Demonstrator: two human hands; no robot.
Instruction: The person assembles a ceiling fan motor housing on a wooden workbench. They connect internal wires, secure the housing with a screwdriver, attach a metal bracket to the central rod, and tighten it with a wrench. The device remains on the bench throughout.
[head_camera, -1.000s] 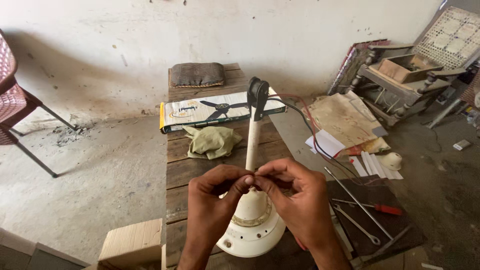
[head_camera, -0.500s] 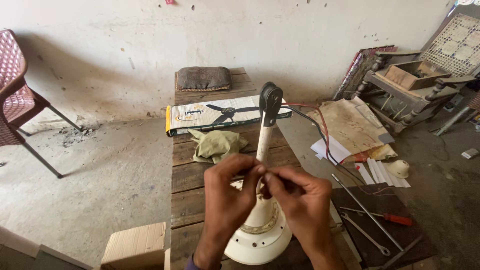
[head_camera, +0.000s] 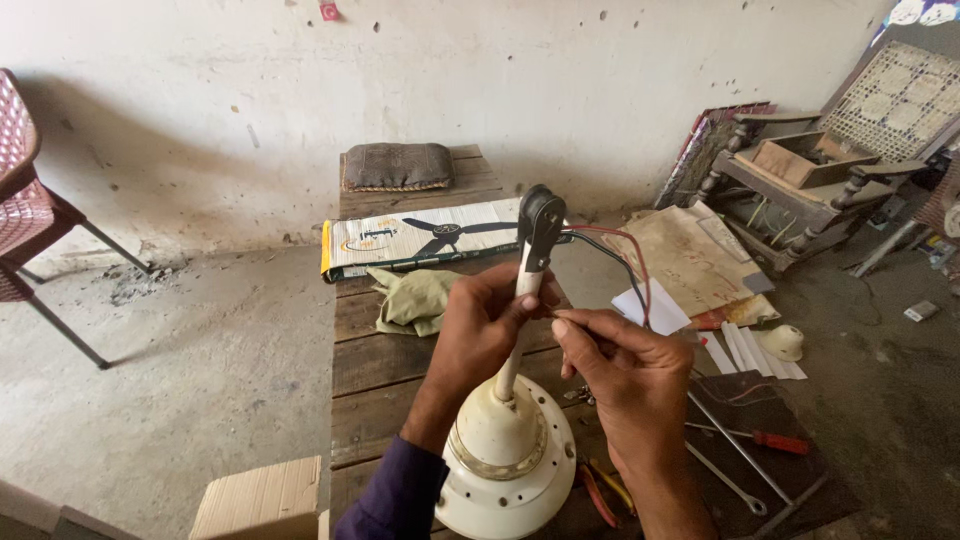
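A cream ceiling-fan motor stands on a wooden bench with its white downrod pointing up to a black hanger clamp. Red and black wires loop out of the rod's top. My left hand is wrapped around the middle of the downrod. My right hand pinches something small against the rod beside the left thumb; the item itself is too small to make out.
A long fan carton, a green rag and a grey cushion lie farther up the bench. Screwdriver, spanners and pliers lie at the right. A red chair stands left, a wooden armchair right, a cardboard box near left.
The view has shifted slightly, and the fan now sits further right in it. My hands stay at the downrod; the left now grips it more fully while the right still pinches at it.
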